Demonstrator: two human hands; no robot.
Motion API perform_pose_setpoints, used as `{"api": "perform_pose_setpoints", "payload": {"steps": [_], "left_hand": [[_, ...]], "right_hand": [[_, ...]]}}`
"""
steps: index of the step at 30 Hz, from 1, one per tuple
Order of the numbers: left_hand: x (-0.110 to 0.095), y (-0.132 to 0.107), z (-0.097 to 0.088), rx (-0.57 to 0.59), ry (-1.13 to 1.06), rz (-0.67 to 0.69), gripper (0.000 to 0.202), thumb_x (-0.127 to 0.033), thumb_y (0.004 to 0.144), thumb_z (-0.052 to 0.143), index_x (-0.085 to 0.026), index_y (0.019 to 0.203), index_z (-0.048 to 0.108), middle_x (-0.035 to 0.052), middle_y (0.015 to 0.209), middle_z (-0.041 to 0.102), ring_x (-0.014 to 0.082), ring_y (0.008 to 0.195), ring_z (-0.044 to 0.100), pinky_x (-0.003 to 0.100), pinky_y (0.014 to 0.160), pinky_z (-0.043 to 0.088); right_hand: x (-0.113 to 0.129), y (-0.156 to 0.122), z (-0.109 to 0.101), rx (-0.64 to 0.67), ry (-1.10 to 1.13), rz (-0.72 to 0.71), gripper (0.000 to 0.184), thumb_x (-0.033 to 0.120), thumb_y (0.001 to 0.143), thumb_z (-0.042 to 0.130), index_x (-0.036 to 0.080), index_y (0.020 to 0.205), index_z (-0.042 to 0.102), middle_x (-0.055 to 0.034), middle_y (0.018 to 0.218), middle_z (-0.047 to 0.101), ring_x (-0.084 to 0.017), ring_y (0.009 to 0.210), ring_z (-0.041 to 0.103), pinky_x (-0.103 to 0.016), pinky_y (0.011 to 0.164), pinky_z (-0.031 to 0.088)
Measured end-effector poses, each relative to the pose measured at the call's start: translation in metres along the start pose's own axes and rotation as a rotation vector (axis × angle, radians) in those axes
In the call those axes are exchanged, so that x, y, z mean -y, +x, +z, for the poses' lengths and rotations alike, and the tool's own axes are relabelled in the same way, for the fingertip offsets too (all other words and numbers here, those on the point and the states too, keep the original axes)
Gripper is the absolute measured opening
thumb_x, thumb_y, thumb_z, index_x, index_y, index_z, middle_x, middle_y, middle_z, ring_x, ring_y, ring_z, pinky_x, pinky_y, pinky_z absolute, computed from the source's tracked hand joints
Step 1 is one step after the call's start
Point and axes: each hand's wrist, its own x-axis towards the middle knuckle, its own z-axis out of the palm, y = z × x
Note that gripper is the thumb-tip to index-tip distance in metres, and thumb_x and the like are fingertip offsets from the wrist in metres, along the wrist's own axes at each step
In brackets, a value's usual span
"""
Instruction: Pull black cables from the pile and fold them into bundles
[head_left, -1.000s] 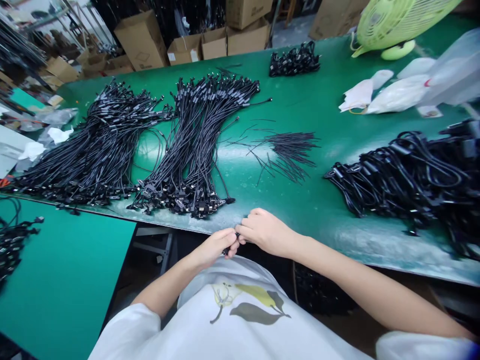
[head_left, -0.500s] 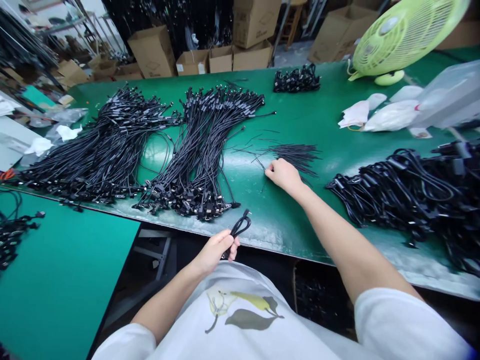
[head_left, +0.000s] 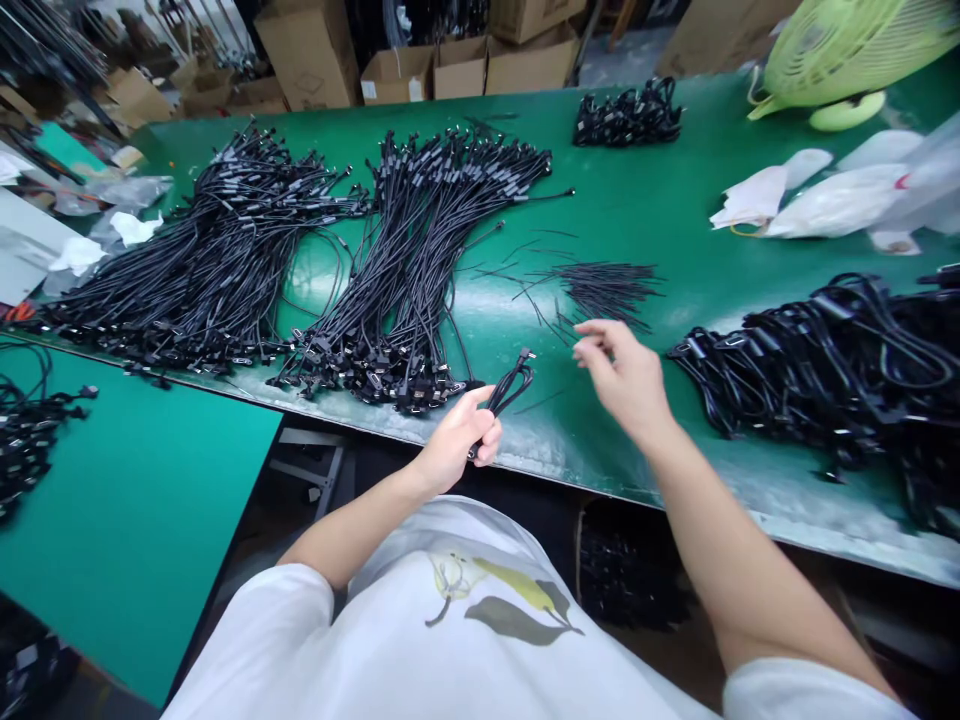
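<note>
My left hand [head_left: 461, 440] is closed around a folded black cable [head_left: 511, 384], held just over the near edge of the green table [head_left: 660, 200]; the cable's looped end and plug point up and to the right. My right hand [head_left: 626, 375] hovers over the table just right of the cable, fingertips pinched together and pointing left. Whatever they hold is too thin to make out. A loose pile of thin black ties [head_left: 600, 290] lies just beyond that hand.
Two large fans of black cables [head_left: 217, 260] [head_left: 420, 260] cover the table's left half. A heap of coiled cables [head_left: 840, 370] lies at the right, a small bundle [head_left: 628, 115] at the back. White bags [head_left: 825, 205], a green fan [head_left: 847, 45] and cardboard boxes [head_left: 307, 50] stand beyond.
My right hand went from my left hand out to the tie pile and has drawn back toward the cable. My left hand has lifted the folded cable up over the table edge.
</note>
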Motion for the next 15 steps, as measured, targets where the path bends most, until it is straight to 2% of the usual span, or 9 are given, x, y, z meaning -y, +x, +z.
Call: {"api": "perform_pose_setpoints", "payload": {"steps": [2, 4, 6, 9, 12, 15], "left_hand": [[0.003, 0.003, 0.002, 0.005, 0.003, 0.000, 0.074, -0.051, 0.077, 0.071, -0.019, 0.136, 0.041, -0.0091, 0.062, 0.043, 0.0048, 0.045, 0.036, 0.018, 0.044, 0.024], [0.007, 0.005, 0.001, -0.012, 0.050, 0.040, 0.072, -0.052, 0.079, 0.068, -0.016, 0.136, 0.045, -0.0083, 0.062, 0.042, 0.0050, 0.047, 0.035, 0.019, 0.044, 0.025], [0.009, 0.004, -0.001, -0.051, 0.178, 0.094, 0.065, -0.052, 0.083, 0.062, -0.013, 0.133, 0.052, -0.0071, 0.063, 0.042, 0.0055, 0.049, 0.036, 0.019, 0.046, 0.027], [0.008, 0.001, -0.008, -0.093, 0.482, 0.128, 0.059, -0.044, 0.090, 0.052, -0.014, 0.141, 0.048, -0.0050, 0.067, 0.047, 0.0071, 0.054, 0.041, 0.020, 0.052, 0.034], [0.005, -0.003, -0.015, -0.116, 0.791, 0.158, 0.058, -0.032, 0.093, 0.047, -0.018, 0.148, 0.039, -0.0032, 0.070, 0.054, 0.0103, 0.061, 0.048, 0.023, 0.062, 0.040], [0.004, -0.007, -0.020, -0.125, 0.933, 0.166, 0.053, -0.025, 0.090, 0.049, -0.020, 0.143, 0.048, 0.0005, 0.076, 0.060, 0.0151, 0.070, 0.053, 0.026, 0.066, 0.043]], "right_hand": [[0.013, -0.025, 0.016, 0.135, 0.116, 0.012, 0.022, 0.035, 0.088, 0.050, 0.021, 0.100, 0.061, -0.0023, 0.076, 0.064, -0.016, 0.062, 0.059, -0.031, 0.064, 0.048], [0.026, -0.049, 0.031, 0.266, 0.207, -0.006, 0.021, 0.037, 0.089, 0.050, 0.020, 0.094, 0.062, -0.0004, 0.071, 0.064, -0.015, 0.059, 0.060, -0.028, 0.057, 0.048], [0.036, -0.066, 0.040, 0.313, 0.202, -0.089, 0.020, 0.034, 0.092, 0.049, 0.019, 0.093, 0.062, -0.0007, 0.072, 0.065, -0.014, 0.062, 0.060, -0.027, 0.058, 0.048], [0.045, -0.076, 0.038, 0.221, -0.141, -0.408, 0.020, 0.026, 0.095, 0.046, 0.019, 0.086, 0.063, -0.0032, 0.073, 0.065, -0.015, 0.067, 0.058, -0.028, 0.064, 0.045], [0.051, -0.072, 0.028, 0.126, -0.513, -0.774, 0.025, 0.016, 0.095, 0.044, 0.018, 0.083, 0.066, -0.0069, 0.076, 0.066, -0.017, 0.068, 0.056, -0.031, 0.065, 0.042], [0.059, -0.064, 0.023, 0.152, -0.574, -1.114, 0.031, 0.007, 0.090, 0.042, 0.018, 0.098, 0.070, -0.0107, 0.107, 0.069, -0.024, 0.098, 0.061, -0.038, 0.080, 0.047]]}}
